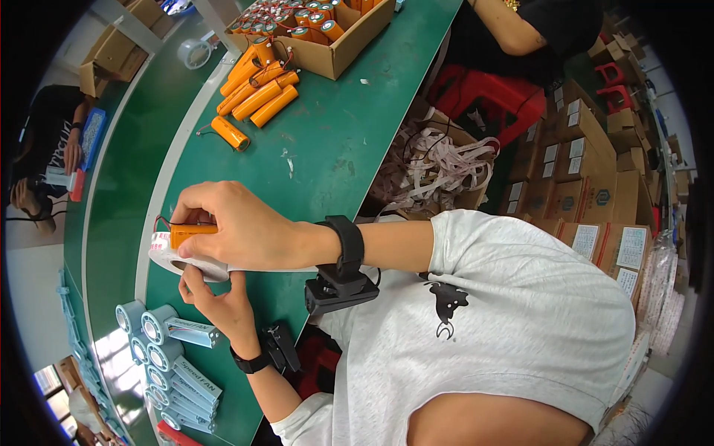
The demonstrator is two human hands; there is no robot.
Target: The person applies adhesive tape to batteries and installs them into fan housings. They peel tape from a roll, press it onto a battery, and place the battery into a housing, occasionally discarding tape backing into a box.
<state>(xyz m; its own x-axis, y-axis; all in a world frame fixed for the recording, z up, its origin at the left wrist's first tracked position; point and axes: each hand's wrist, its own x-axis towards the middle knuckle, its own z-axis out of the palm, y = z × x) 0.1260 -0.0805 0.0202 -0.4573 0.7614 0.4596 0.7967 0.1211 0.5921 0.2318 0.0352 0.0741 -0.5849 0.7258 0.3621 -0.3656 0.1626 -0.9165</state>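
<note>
My right hand (242,224) pinches an orange cylindrical battery (193,235) with thin wires at its far end. The battery lies against a roll of white sticker tape (165,254), whose loose end bears red print. From below, my left hand (224,306) grips that roll, thumb and fingers at its edge and core hole. Part of the roll is hidden behind both hands. Farther along the green table (320,149) lies a pile of similar orange batteries (256,97), with one (230,134) a little apart.
A cardboard box (349,52) full of batteries stands beyond the pile. Light blue handheld fan bodies (178,364) lie near my left forearm. A carton of white strips (439,171) stands beside the table. Co-workers sit at the far left and upper right, near a red stool (513,104).
</note>
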